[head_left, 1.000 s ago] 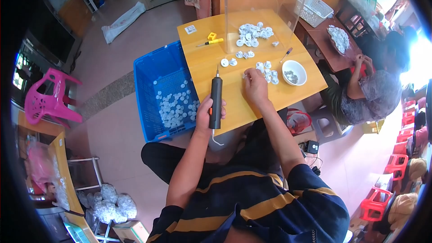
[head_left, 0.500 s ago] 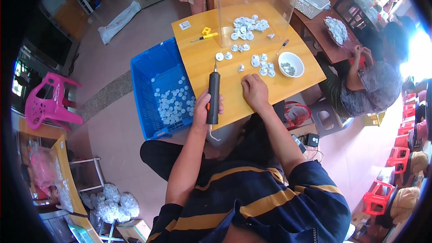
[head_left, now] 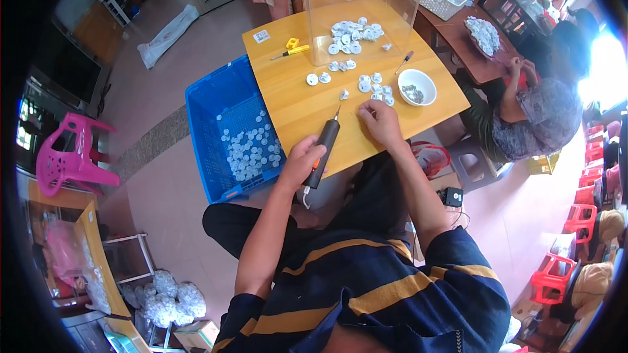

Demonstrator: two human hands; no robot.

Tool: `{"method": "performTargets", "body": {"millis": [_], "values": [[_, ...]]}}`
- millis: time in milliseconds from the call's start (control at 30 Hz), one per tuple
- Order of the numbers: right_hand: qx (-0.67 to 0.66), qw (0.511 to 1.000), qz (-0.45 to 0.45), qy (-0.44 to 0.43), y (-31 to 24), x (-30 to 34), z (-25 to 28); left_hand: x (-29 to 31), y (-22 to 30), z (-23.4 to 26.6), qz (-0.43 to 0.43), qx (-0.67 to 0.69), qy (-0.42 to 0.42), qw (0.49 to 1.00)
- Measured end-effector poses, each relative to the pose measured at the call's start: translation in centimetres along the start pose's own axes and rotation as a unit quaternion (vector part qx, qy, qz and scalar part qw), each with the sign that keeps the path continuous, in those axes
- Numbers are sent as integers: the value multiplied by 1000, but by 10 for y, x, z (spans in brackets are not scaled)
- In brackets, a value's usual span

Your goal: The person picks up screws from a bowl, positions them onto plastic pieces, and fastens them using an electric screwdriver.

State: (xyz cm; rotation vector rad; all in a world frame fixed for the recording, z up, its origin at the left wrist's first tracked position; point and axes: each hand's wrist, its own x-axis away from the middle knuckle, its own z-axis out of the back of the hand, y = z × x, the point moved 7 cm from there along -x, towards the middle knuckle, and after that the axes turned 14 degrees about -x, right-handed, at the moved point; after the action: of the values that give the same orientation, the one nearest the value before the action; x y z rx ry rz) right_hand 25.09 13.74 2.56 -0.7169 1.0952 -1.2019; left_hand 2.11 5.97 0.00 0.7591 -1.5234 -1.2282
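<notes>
My left hand (head_left: 303, 161) is wrapped round a black electric screwdriver (head_left: 323, 151) with an orange switch and a white cable at its lower end. Its thin bit points away from me and to the right, the tip close to a small white plastic part (head_left: 344, 94) on the wooden table (head_left: 294, 108). My right hand (head_left: 381, 121) is at the table's near side with thumb and fingers curled together; anything between them is too small to make out. Just beyond it sit several round white plastic parts (head_left: 365, 84) and a white bowl (head_left: 426, 83) of small metal screws (head_left: 413, 93).
A clear plastic bin (head_left: 314, 26) on its side holds more white parts. A yellow screwdriver (head_left: 296, 50) and another small screwdriver (head_left: 404, 61) lie on the table. At its left stands a blue crate (head_left: 199, 114) with white parts. A person (head_left: 536, 111) sits working at the right.
The electric screwdriver has swung from upright to a rightward tilt, its tip now by the lone white part. My right hand has shifted slightly right, with its fingers drawn into a pinch.
</notes>
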Motion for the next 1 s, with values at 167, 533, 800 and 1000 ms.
{"method": "performTargets", "body": {"millis": [167,533,800,1000], "values": [[87,995,0,-53,-18,-10,-17,2,-3,-3,-20,-12,7,1000],[261,960,11,-102,-17,-28,-40,3,1,0,-38,12,20,999],[238,965,72,-87,-5,-27,-36,7,6,-4,-40,25,2,999],[-284,950,-120,-49,11,-16,-27,6,5,-5,-60,13,-8,998]]}}
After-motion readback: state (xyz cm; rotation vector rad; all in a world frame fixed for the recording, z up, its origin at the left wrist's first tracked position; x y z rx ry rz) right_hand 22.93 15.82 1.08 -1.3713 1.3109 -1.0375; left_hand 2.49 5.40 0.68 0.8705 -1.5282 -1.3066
